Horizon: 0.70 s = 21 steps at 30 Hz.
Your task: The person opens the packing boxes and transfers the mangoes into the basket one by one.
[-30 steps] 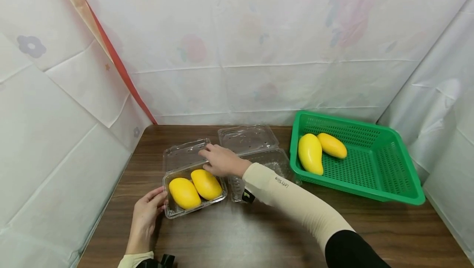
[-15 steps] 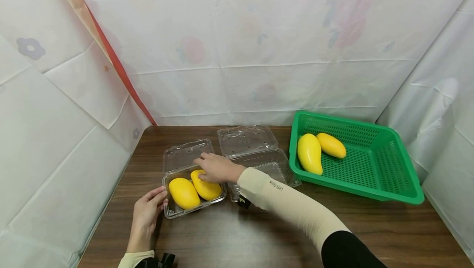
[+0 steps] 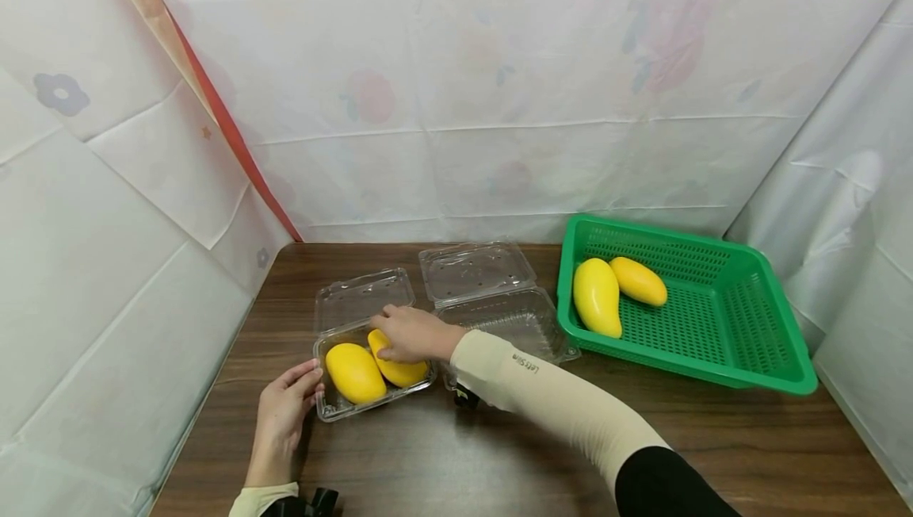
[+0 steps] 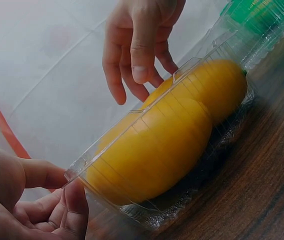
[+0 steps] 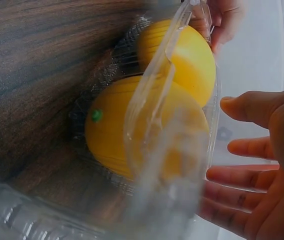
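Two yellow mangoes lie side by side in a clear plastic clamshell box (image 3: 378,404) with its lid folded back. My left hand (image 3: 280,415) pinches the box's left rim between thumb and finger, as the left wrist view shows. Over the right mango (image 3: 406,373) hovers my right hand (image 3: 417,333), its fingers spread and slightly bent. In the right wrist view those fingers (image 5: 242,175) are just apart from the box and grip nothing. The left mango (image 3: 354,373) is in plain sight, while the right one is partly covered by the right hand.
Beside it, a second clear clamshell box (image 3: 509,323) stands with its lid back, partly behind the right forearm. A green plastic basket (image 3: 720,319) at the right holds a large mango (image 3: 597,296) and a smaller one (image 3: 639,281). White curtains (image 3: 456,105) surround the table.
My right hand has moved a little left and toward me, from near the lid's hinge to over the right mango. The left hand stays on the rim.
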Tool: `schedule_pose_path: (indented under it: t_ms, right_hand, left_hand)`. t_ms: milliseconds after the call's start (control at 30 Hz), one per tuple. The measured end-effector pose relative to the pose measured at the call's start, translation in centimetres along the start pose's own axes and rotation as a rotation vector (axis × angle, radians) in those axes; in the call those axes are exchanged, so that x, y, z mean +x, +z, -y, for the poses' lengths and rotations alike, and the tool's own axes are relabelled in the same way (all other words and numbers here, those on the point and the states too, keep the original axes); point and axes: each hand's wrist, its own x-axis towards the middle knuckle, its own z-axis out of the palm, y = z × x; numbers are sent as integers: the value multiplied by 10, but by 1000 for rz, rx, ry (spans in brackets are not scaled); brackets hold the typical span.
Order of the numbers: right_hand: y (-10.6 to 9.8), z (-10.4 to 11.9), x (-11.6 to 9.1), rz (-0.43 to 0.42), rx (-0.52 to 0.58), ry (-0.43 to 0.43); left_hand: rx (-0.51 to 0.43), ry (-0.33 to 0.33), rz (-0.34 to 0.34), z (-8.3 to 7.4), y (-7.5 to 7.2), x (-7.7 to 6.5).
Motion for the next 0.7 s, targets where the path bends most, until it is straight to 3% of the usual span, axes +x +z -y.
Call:
schedule_pose_path:
  t_ms: [400,700]
  right_hand:
    - [4,3,1,19,-31,26]
    - [12,8,6,81,-79,75]
  left_hand:
    - [-11,-6,1,0,-1,-1]
    - [-7,-7,-2,0,-1,0]
